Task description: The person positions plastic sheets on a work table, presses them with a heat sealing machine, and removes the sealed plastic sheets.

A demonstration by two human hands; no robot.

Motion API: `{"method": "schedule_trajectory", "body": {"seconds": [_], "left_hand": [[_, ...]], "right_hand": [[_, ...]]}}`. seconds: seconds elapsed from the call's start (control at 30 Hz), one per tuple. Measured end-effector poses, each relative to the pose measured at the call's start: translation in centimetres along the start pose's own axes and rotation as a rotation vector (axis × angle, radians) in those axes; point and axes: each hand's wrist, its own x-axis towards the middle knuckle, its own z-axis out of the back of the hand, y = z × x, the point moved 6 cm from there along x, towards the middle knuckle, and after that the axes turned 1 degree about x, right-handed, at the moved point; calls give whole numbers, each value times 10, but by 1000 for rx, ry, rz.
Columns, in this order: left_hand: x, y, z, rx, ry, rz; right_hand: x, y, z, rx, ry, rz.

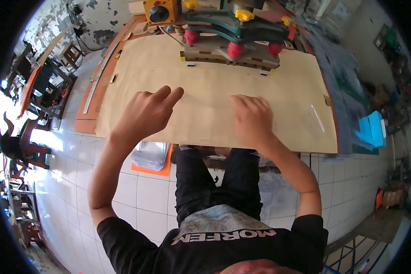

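Above the tan board (137,68) on the worktable, my left hand (151,109) is closed, its fingers curled and the index finger half bent toward the middle. My right hand (255,116) faces it from the other side, fingers bent down and pressed together, slightly smeared by motion. A gap of bare board lies between the two. Whether either hand pinches something thin or clear, I cannot make out. Just beyond them stands a press head (233,57) with a green frame, red spacers and yellow knobs. A clear plastic strip (317,118) lies at the board's right.
A yellow box with a black dial (159,13) sits at the back. Along the left edge runs a metal ruler (98,75). Clear plastic sheets (149,155) rest on an orange sheet below the table's front edge. A blue folded piece (372,129) is at right.
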Motion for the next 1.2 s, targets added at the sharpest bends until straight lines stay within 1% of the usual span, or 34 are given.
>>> {"method": "schedule_trajectory", "body": {"seconds": [0.07, 0.13, 0.2, 0.27, 0.33, 0.37, 0.4, 0.5, 0.57, 0.6, 0.67, 0.73, 0.8, 0.83, 0.87, 0.93, 1.03, 1.07, 1.1, 1.13, 1.2], "left_hand": [[-9, 4, 16, 10, -20, 13], [-18, 16, 24, 16, -56, 42], [-32, 28, 23, -57, -32, 52], [-44, 37, 22, -75, -25, 96], [-54, 48, 16, -107, 18, 110], [-57, 53, 15, -158, 15, 169], [-61, 56, 15, -161, 18, 162], [-80, 88, 19, -241, -67, 316], [-89, 110, 24, -382, 12, 497], [-93, 120, 23, -450, 43, 584], [-93, 128, 29, -412, 52, 573], [-94, 141, 31, -372, 55, 565], [-96, 160, 23, -259, 124, 553], [-98, 170, 19, -257, 127, 549], [-100, 182, 12, -244, 146, 540], [-109, 205, -3, -230, 163, 532], [-116, 223, -21, -234, 184, 529], [-119, 228, -24, -297, 126, 564], [-120, 231, -26, -361, 70, 597], [-122, 237, -30, -360, 70, 598], [-132, 255, -38, -501, 30, 644]], "right_hand": [[-4, -31, 6, -113, 28, -124], [-16, -64, 21, -54, -44, -212], [-36, -103, 37, -23, -51, -352], [-54, -136, 61, -30, -78, -351], [-70, -166, 93, -93, -151, -273], [-76, -175, 108, 23, -156, -358], [-82, -182, 126, 138, -163, -446], [-99, -203, 176, 154, -165, -449], [-107, -215, 196, 314, -72, -551], [-110, -220, 205, 317, -76, -561], [-109, -228, 206, 438, 76, -569], [-101, -241, 208, 402, 73, -597], [-92, -255, 201, 310, 232, -614], [-84, -255, 193, 346, 292, -620], [-81, -263, 188, 347, 290, -623], [-86, -279, 162, 524, 434, -664], [-93, -301, 148, 441, 468, -636], [-95, -308, 145, 443, 470, -634], [-100, -317, 141, 417, 493, -680], [-105, -326, 139, 390, 514, -726], [-113, -337, 138, 418, 487, -739]]}}
